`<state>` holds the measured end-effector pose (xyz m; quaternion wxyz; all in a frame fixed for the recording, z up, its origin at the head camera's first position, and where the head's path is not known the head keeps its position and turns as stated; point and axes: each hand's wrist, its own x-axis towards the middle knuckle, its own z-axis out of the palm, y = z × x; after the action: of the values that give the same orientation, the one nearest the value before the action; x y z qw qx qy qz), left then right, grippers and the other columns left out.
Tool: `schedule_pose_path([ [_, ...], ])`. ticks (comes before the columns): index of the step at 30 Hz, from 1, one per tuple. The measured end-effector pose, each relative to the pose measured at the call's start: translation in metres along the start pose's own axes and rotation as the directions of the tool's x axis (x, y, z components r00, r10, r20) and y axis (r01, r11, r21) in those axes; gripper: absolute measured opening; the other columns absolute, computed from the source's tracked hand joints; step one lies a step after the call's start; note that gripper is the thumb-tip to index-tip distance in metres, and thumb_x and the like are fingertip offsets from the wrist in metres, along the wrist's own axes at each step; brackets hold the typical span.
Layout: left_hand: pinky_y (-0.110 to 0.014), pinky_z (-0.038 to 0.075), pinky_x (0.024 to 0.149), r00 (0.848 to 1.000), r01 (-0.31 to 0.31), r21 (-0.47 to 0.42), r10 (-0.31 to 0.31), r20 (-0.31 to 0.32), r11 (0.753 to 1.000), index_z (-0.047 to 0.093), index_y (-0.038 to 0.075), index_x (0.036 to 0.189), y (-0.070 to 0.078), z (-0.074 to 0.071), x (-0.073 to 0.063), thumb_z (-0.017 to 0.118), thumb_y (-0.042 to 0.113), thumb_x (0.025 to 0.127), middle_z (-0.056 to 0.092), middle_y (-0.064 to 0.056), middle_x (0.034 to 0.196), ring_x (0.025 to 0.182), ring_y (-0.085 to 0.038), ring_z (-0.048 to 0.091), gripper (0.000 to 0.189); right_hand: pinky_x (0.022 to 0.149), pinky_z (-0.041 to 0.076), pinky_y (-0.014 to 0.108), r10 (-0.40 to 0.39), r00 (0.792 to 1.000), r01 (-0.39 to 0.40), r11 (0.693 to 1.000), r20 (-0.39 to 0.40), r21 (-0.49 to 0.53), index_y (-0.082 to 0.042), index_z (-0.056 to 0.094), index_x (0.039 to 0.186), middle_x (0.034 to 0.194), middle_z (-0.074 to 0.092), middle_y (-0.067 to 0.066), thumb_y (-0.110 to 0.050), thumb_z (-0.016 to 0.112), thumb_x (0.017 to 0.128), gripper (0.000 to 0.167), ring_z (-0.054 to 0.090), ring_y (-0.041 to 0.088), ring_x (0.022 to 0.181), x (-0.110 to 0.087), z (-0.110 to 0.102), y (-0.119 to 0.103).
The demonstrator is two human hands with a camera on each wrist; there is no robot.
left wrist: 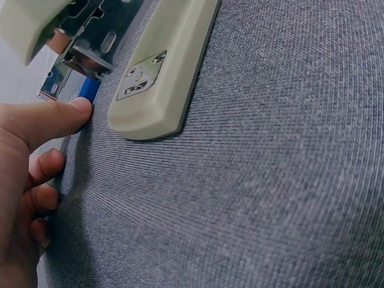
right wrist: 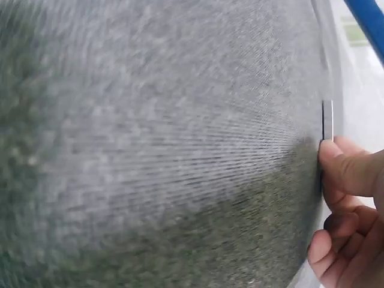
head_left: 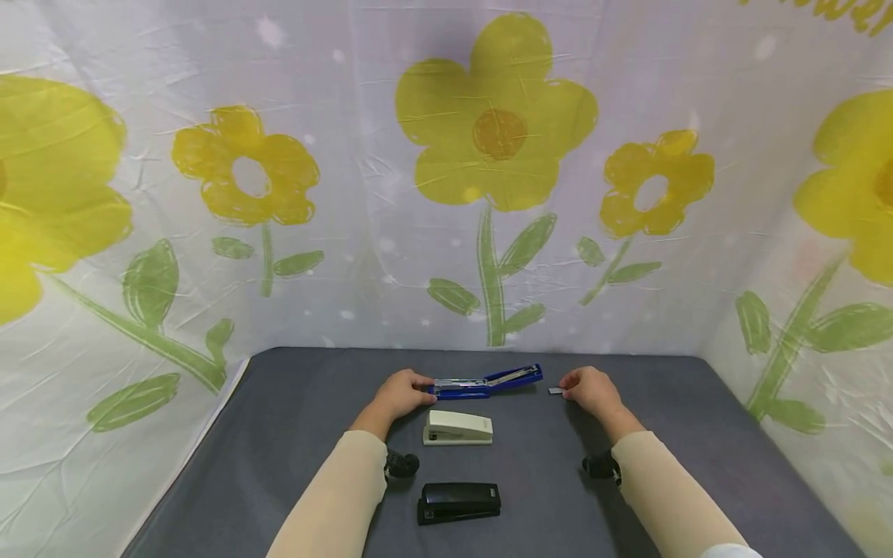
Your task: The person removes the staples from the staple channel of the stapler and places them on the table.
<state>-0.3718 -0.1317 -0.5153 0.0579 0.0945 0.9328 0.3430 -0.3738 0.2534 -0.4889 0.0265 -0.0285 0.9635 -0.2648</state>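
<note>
A blue stapler [head_left: 462, 390] lies at the far side of the table with its top swung up to the right, baring the metal inside. My left hand [head_left: 403, 393] grips its left end, and in the left wrist view the thumb [left wrist: 77, 108] presses at a bit of blue. Just right of the raised top, my right hand [head_left: 590, 389] pinches a small silvery strip of staples [head_left: 556, 390] between thumb and fingers. The right wrist view shows the strip [right wrist: 327, 120] edge-on, standing out past the fingertips.
Nearer than the blue stapler, a cream stapler [head_left: 457, 428] sits between the forearms. A black stapler [head_left: 459, 502] lies closer still. Grey cloth covers the table [head_left: 530, 465], and a flower-printed curtain [head_left: 363, 256] hangs behind it and at both sides.
</note>
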Motion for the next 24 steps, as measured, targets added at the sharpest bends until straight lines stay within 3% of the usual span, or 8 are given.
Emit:
schedule_pose_path([
  [10,-0.045,0.05,0.083,1.0,0.005,-0.002,-0.005,-0.003,1.0,0.073,0.014,0.129,0.004,-0.002,-0.003,0.079,0.025,0.092,0.062,-0.004,0.102,0.093,-0.023,0.06,0.04,0.085,0.05,0.051,0.007,1.0,-0.008,0.998,0.006,0.057,-0.002,0.076,0.107,0.104,0.072,0.013,-0.007,0.074,0.093,0.015,0.065,0.033,0.097,0.003,0.006,0.011],
  [18,-0.049,0.05,0.09,1.0,0.006,-0.006,-0.006,-0.001,1.0,0.073,0.014,0.13,0.003,-0.002,-0.002,0.079,0.025,0.092,0.064,-0.008,0.112,0.105,-0.03,0.062,0.04,0.09,0.05,0.054,0.006,0.998,-0.009,0.999,0.07,0.05,0.003,0.071,0.118,0.118,0.068,0.024,-0.015,0.074,0.096,0.029,0.063,0.041,0.108,0.005,-0.001,0.007],
  [24,-0.049,0.051,0.088,1.0,0.008,-0.009,-0.008,0.0,1.0,0.073,0.014,0.13,0.003,-0.002,-0.003,0.079,0.025,0.092,0.064,-0.007,0.109,0.102,-0.028,0.063,0.041,0.084,0.052,0.053,-0.013,0.998,0.012,1.0,0.058,0.023,0.006,0.067,0.121,0.112,0.069,0.022,-0.024,0.063,0.104,0.035,0.066,0.036,0.099,0.003,-0.008,0.005],
])
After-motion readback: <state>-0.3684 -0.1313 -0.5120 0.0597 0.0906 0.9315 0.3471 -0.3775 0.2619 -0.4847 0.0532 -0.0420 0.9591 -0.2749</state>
